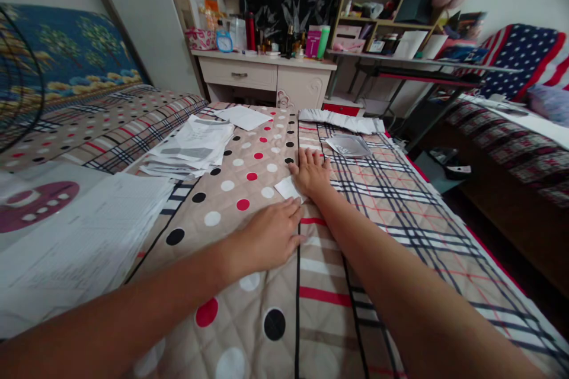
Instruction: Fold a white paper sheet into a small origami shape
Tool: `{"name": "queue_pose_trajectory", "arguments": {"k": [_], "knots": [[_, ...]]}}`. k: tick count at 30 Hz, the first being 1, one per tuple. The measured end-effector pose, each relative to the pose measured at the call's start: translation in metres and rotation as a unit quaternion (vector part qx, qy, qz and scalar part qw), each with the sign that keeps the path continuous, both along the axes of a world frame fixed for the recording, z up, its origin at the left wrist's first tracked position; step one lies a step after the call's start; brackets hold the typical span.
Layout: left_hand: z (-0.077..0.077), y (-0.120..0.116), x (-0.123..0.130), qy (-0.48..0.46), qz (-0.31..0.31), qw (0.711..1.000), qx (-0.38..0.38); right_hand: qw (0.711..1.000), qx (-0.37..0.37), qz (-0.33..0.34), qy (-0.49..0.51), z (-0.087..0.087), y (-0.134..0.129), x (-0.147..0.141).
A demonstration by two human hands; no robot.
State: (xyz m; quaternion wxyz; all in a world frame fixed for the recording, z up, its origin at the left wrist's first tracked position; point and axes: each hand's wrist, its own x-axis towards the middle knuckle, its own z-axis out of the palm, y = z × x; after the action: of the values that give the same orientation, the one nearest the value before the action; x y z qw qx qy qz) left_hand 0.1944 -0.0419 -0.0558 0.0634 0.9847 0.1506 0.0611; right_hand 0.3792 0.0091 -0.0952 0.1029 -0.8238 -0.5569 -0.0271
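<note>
A small white paper (pixel 288 188) lies on the patterned bedcover (pixel 249 320), near the middle of the view. My right hand (pixel 312 174) lies flat with its fingers spread, its palm side over the right part of that paper. Below the paper, my left hand (pixel 273 234) rests palm down, fingers somewhat apart, its fingertips close to the paper's lower edge. Nothing shows in either hand's grasp. Beyond my right hand is a clear plastic packet (pixel 349 145) with a grey and white print.
Stacks of printed sheets (pixel 191 145) and larger papers (pixel 89 231) lie at the left. A white sheet (pixel 244 117) and a folded white strip (pixel 340 121) lie at the far edge. Beyond stands a white dresser (pixel 258 76); a desk (pixel 413 62) is behind at right.
</note>
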Motion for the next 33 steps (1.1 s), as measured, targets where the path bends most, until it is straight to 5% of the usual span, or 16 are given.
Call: {"name": "queue_pose_trajectory", "arguments": {"k": [3, 5, 9, 14, 20, 25, 33], "knots": [[0.022, 0.0, 0.005, 0.026, 0.03, 0.999, -0.03, 0.999, 0.019, -0.032, -0.017, -0.002, 0.0, -0.002], [0.025, 0.008, 0.018, -0.059, 0.096, 0.993, -0.036, 0.999, 0.016, -0.042, -0.019, -0.001, -0.004, -0.003], [-0.002, 0.035, 0.053, -0.254, 0.138, 0.956, -0.053, 0.998, 0.029, -0.04, -0.034, -0.001, -0.011, -0.003], [-0.043, 0.072, 0.055, -0.09, 0.267, 0.96, -0.012, 0.993, 0.093, -0.068, -0.02, -0.006, -0.011, -0.002], [-0.045, 0.093, 0.029, -0.107, 0.316, 0.942, 0.018, 0.991, 0.117, -0.053, 0.028, -0.003, -0.017, 0.002], [-0.037, 0.095, 0.025, -0.214, 0.31, 0.927, -0.008, 0.971, 0.18, -0.028, 0.156, 0.003, -0.035, 0.017], [-0.041, 0.103, 0.026, -0.279, 0.156, 0.94, -0.123, 0.899, 0.232, 0.063, 0.366, 0.0, -0.045, 0.026]]}}
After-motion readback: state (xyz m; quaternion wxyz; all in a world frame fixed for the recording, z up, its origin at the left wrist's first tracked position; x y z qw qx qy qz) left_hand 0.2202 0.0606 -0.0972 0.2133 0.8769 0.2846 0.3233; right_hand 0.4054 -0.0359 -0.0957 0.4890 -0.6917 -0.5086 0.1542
